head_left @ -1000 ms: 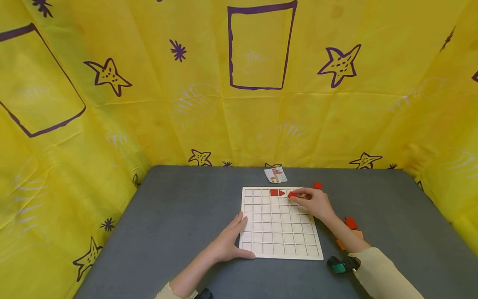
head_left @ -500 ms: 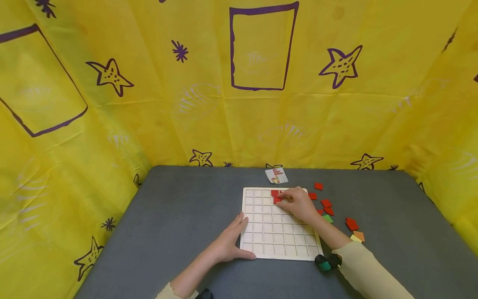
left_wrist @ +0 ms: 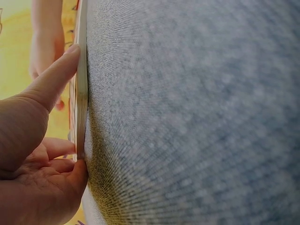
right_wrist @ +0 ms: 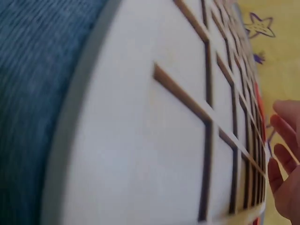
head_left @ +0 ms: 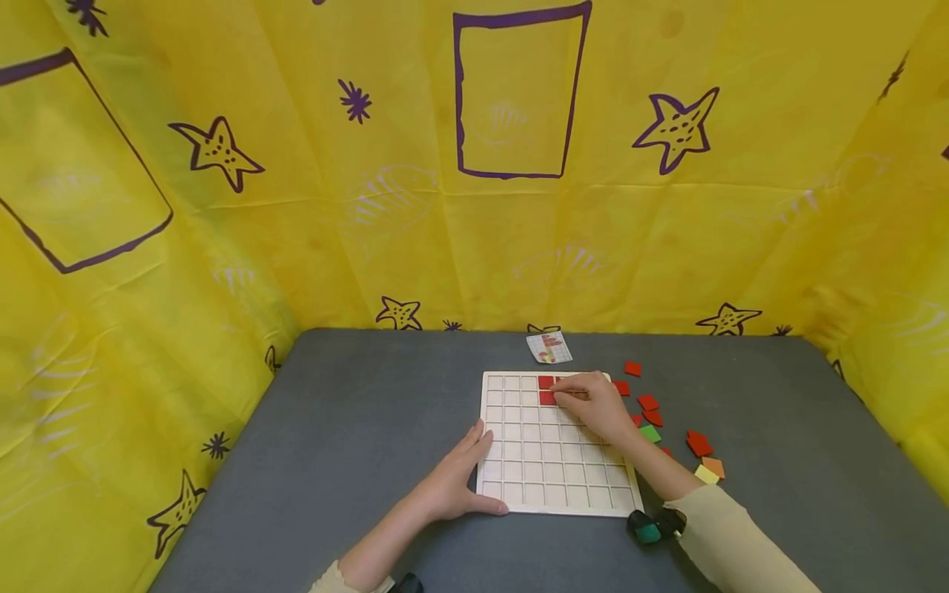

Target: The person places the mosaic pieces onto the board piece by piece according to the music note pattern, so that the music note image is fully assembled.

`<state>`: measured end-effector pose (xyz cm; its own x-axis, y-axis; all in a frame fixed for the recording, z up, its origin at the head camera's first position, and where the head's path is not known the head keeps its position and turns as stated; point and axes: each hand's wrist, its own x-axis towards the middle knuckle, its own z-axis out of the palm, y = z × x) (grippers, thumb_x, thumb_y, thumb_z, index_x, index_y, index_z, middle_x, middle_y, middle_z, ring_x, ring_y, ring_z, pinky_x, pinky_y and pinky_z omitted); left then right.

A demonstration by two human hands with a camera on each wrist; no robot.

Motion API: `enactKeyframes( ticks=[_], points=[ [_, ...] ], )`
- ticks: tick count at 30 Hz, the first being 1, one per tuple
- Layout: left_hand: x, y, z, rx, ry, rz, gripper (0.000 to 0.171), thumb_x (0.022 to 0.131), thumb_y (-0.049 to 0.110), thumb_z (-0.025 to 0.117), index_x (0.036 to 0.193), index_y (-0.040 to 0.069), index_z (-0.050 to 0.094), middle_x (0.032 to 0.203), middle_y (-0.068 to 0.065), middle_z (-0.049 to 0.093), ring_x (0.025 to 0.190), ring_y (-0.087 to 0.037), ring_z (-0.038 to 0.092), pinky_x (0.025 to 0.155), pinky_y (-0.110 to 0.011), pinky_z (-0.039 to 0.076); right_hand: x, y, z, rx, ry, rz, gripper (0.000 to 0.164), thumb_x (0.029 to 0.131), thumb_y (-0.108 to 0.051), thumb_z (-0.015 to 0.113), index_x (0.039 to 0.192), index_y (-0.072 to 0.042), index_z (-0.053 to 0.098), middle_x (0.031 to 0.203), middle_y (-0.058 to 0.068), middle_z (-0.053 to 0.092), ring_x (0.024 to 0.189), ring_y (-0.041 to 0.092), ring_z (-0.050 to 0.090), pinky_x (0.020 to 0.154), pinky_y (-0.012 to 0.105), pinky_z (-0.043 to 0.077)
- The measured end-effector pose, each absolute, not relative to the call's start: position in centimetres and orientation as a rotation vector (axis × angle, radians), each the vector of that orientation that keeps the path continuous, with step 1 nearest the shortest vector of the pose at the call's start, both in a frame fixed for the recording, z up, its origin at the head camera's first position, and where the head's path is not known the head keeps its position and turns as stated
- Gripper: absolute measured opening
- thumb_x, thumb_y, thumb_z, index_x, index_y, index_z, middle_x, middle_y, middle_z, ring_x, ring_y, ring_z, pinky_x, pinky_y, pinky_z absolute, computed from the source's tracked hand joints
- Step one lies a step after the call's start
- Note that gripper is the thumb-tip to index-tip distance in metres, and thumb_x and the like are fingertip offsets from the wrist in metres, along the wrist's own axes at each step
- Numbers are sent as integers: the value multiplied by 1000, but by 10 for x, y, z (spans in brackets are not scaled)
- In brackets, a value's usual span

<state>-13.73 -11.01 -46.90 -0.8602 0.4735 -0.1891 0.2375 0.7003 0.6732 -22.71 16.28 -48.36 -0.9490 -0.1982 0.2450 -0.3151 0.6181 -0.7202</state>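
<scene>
The white gridded board (head_left: pixel 519 449) lies flat on the table. My left hand (head_left: pixel 452 486) rests against its near left corner, fingers along the left edge and thumb on the front edge; the left wrist view shows the thumb (left_wrist: pixel 58 70) lying straight over the rim. Two red square tiles lie in cells one above the other: the upper square (head_left: pixel 545 382) in the back row, the lower square (head_left: pixel 547 398) just below. My right hand (head_left: pixel 596 403) is over the board, its fingertips beside the lower square. A small red piece right of the upper square is mostly hidden by this hand.
Right of the board lie several loose red tiles (head_left: pixel 648 403), a green tile (head_left: pixel 650 433), an orange tile (head_left: pixel 713 468) and a yellow tile (head_left: pixel 707 475). A printed pattern card (head_left: pixel 549 347) lies behind the board. A yellow patterned cloth (head_left: pixel 504 247) surrounds the grey table (head_left: pixel 371 412).
My right hand has moved left across the board with a red square, which now lies flat in the cell below the first square. The left hand stays at the corner.
</scene>
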Motion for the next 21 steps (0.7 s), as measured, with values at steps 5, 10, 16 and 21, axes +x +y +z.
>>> enactKeyframes(
  ticks=[5,10,16,21],
  points=[
    [-137,-109,-469,549,2559,941,109,67,43,84,150,5,25,159,-13,10,147,-29,12,111,-52,26,-226,190,-478,169,-2709,1314,17,87,-29,70,99,-19,76,98,3,70,84,18,53,64,29,42],
    [-136,-109,-469,551,2562,939,109,67,43,84,150,4,24,159,-14,10,146,-30,12,111,-53,26,-224,226,-476,82,-2734,1225,20,88,-26,69,103,-13,73,97,10,70,82,24,57,63,33,43],
    [-137,-111,-471,554,2573,933,109,67,44,84,150,5,24,159,-13,10,147,-29,13,111,-52,26,-221,254,-479,111,-2826,1110,29,88,-21,68,114,-10,68,110,18,66,100,35,56,81,48,45],
    [-137,-110,-472,550,2575,925,109,67,44,84,150,5,25,159,-13,11,146,-29,13,111,-52,26,-223,261,-485,223,-2836,1025,34,85,-16,70,118,-8,67,115,21,65,103,39,58,83,52,47]
  ],
)
